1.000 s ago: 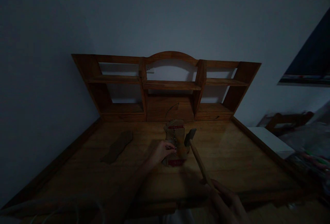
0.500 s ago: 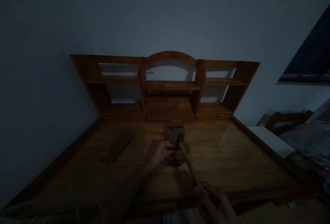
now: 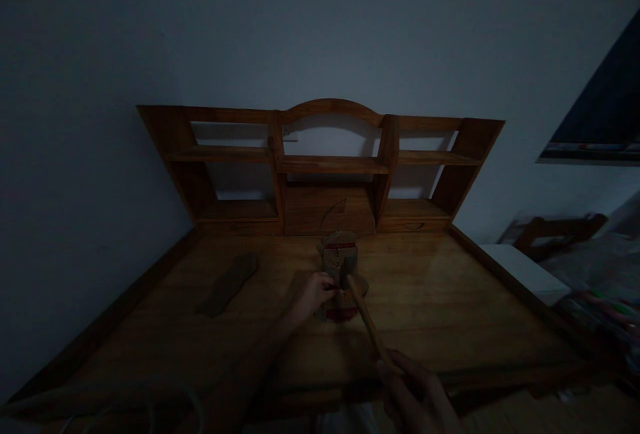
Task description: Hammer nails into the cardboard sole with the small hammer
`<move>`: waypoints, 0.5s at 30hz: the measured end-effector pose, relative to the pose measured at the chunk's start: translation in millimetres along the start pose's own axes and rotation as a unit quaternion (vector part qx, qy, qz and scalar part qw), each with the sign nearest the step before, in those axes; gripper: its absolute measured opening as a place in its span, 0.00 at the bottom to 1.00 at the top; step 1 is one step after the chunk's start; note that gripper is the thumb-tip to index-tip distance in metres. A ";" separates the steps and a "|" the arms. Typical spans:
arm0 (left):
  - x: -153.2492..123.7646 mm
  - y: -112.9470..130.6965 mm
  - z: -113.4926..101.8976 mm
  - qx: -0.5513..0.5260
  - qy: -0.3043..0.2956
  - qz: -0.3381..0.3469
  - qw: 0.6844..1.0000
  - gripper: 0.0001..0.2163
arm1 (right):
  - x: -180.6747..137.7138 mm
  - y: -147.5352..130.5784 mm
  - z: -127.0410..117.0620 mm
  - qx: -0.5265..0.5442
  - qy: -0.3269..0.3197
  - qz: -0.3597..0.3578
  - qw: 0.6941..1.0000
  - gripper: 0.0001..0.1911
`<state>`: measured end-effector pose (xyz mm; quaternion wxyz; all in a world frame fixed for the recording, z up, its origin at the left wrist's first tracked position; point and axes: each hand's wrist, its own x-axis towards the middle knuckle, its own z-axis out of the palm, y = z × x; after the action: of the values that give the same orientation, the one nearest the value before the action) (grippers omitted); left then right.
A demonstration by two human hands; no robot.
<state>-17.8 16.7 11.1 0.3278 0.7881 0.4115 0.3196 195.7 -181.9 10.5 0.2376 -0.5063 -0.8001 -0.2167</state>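
The scene is very dim. A small brown workpiece (image 3: 340,257) with red bands and a line of small metal points lies in the middle of a wooden desk (image 3: 450,301). My left hand (image 3: 313,293) rests on its left edge, fingers pinched at the line of points. My right hand (image 3: 417,394), low at the frame's bottom, grips the wooden handle of a hammer (image 3: 367,321). The hammer's head is down on the workpiece, beside my left fingertips.
A flat dark leather-like strip (image 3: 227,284) lies on the desk to the left. A wooden hutch with open shelves (image 3: 330,164) stands at the desk's back against the wall. A chair back (image 3: 555,231) and blurred clutter sit at the right.
The hammer head, raised to the right of the workpiece a second ago, has come down onto it. My right hand shifted left with it. My left hand stays put.
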 end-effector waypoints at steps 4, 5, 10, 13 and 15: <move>2.1 -9.7 2.4 -0.004 -0.001 0.001 1.000 0.08 | 0.0 3.4 1.1 -0.001 -0.015 -0.025 1.000 0.16; 2.7 -12.2 3.1 -0.010 -0.003 0.000 1.000 0.09 | -0.6 3.6 1.3 0.007 -0.015 -0.029 0.999 0.16; 2.1 -6.3 1.5 0.001 -0.001 -0.002 1.000 0.08 | -5.6 -0.3 6.4 0.094 0.024 0.042 0.994 0.15; -0.3 7.9 -2.2 0.024 0.003 -0.027 0.999 0.08 | -7.6 -1.3 12.1 0.142 0.045 0.087 0.985 0.16; -0.9 12.3 -3.2 0.028 0.008 -0.034 0.999 0.09 | -7.9 -1.2 13.1 0.142 0.057 0.092 0.984 0.16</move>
<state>-15.3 11.3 22.3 0.3131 0.7798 0.4497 0.3027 195.4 -180.2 -4.8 0.3714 -0.5259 -0.7577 -0.1062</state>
